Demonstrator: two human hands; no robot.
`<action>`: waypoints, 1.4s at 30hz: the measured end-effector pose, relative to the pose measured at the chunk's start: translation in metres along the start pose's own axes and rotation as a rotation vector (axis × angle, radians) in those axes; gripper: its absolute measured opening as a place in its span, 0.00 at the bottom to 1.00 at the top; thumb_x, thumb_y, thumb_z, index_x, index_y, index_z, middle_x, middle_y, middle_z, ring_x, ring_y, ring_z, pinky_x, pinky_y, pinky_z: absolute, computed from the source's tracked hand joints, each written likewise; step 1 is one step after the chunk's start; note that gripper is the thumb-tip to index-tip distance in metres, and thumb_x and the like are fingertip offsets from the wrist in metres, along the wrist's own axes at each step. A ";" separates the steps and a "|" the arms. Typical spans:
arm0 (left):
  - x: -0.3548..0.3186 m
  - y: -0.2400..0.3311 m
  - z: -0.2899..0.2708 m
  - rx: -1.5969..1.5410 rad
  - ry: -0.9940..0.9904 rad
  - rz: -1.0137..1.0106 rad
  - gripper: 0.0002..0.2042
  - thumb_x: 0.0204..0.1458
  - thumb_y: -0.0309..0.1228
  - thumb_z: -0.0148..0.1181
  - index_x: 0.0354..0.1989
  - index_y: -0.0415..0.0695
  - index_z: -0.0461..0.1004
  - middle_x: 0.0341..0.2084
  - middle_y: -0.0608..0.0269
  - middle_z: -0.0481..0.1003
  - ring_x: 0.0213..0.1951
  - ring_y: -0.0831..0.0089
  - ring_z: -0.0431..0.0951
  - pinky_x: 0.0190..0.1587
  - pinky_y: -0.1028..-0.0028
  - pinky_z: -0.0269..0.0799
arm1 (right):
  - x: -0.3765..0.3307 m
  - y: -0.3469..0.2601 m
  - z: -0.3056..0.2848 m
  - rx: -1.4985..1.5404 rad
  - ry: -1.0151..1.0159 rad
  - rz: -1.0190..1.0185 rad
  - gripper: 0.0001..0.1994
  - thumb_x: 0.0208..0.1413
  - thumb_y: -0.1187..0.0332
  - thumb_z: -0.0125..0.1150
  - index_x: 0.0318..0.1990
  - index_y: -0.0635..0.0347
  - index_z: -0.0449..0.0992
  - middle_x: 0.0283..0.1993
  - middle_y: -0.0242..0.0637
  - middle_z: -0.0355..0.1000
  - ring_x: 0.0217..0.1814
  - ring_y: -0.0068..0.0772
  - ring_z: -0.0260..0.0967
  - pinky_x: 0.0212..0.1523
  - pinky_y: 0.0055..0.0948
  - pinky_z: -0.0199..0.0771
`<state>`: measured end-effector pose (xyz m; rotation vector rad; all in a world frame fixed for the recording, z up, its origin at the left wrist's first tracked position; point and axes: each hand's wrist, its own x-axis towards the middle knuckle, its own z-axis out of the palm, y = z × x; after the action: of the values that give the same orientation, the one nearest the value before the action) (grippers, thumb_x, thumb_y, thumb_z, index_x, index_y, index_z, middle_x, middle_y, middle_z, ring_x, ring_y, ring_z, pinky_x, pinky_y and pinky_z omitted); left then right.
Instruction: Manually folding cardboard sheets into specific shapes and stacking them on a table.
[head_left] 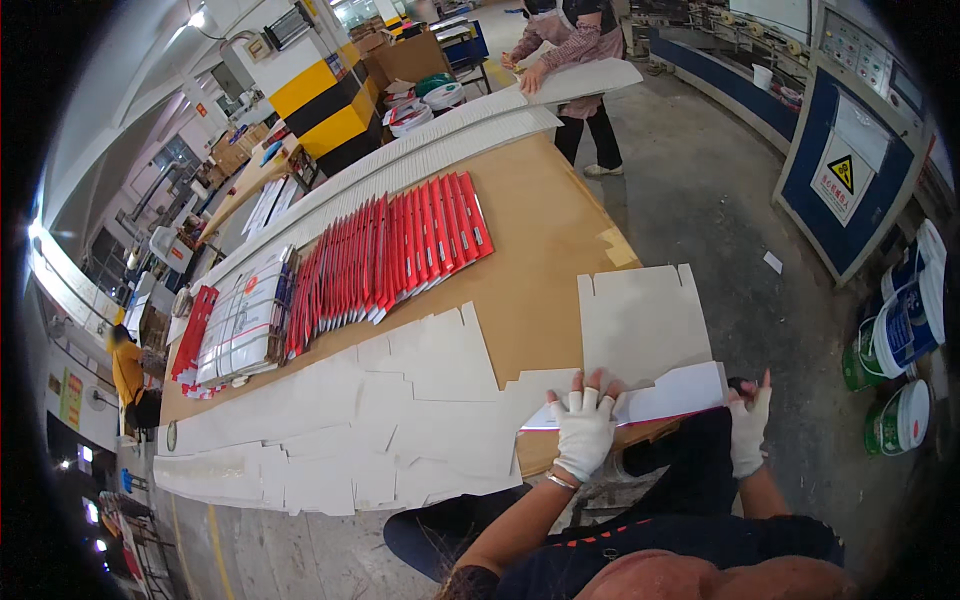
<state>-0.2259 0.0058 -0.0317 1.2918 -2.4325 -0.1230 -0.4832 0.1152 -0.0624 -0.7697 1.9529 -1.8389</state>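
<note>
My left hand (pixel 585 430), in a white glove with bare fingertips, lies with spread fingers on a folded cardboard piece (pixel 680 390) at the table's near edge. That piece shows a white flap and a thin red edge below. At its right end is my right hand (pixel 749 430), gloved the same way, with one finger stretched up and apart from a dark-tipped digit beside the flap. Its other fingers are partly hidden. Just beyond the folded piece lies a flat pale cardboard blank (pixel 643 318) with slits in its far edge. Overlapping pale blanks (pixel 390 410) spread out left of my left hand.
A long row of red folded cartons (pixel 390 250) leans across the brown table (pixel 535 240), beside a strapped white bundle (pixel 245 320). Farther off, another person (pixel 570 40) handles long pale cardboard strips (pixel 440 135). Buckets (pixel 900 415) and a blue machine cabinet (pixel 850 150) stand on the right.
</note>
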 end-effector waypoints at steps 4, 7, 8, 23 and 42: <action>0.004 0.023 -0.004 -0.009 -0.196 0.132 0.41 0.50 0.53 0.54 0.68 0.42 0.51 0.69 0.48 0.48 0.69 0.47 0.45 0.58 0.27 0.39 | -0.059 0.028 -0.013 0.057 -0.417 0.280 0.23 0.61 0.67 0.53 0.63 0.60 0.60 0.40 0.28 0.68 0.37 0.21 0.65 0.37 0.24 0.69; 0.006 0.050 -0.007 -0.025 -0.372 0.270 0.44 0.45 0.50 0.58 0.68 0.39 0.50 0.69 0.47 0.47 0.70 0.48 0.44 0.60 0.28 0.36 | -0.090 0.011 0.023 0.301 -0.541 0.519 0.15 0.62 0.65 0.54 0.54 0.61 0.69 0.40 0.28 0.71 0.38 0.22 0.67 0.35 0.25 0.70; 0.001 0.053 0.003 -0.019 -0.366 0.272 0.44 0.45 0.50 0.58 0.68 0.39 0.50 0.69 0.47 0.47 0.70 0.48 0.44 0.60 0.28 0.36 | -0.093 0.035 0.030 0.353 -0.525 0.517 0.13 0.62 0.65 0.54 0.51 0.61 0.71 0.40 0.28 0.71 0.38 0.22 0.68 0.35 0.26 0.70; -0.009 0.026 -0.008 -0.408 -0.446 0.240 0.37 0.45 0.54 0.62 0.54 0.33 0.63 0.49 0.44 0.68 0.41 0.49 0.75 0.48 0.55 0.68 | -0.011 -0.035 0.075 -0.784 -0.679 -0.974 0.21 0.51 0.69 0.52 0.54 0.65 0.69 0.53 0.48 0.68 0.56 0.51 0.64 0.59 0.47 0.61; -0.059 -0.105 -0.084 -0.169 -0.176 0.230 0.11 0.41 0.27 0.59 0.35 0.41 0.73 0.37 0.58 0.71 0.43 0.59 0.72 0.42 0.64 0.72 | 0.036 -0.016 0.047 -0.890 -0.631 -0.913 0.26 0.50 0.74 0.52 0.60 0.61 0.67 0.63 0.42 0.63 0.66 0.44 0.59 0.66 0.44 0.56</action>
<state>-0.0834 0.0018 0.0020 0.9576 -2.6331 -0.3845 -0.4816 0.0554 -0.0469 -2.4480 2.0223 -0.6638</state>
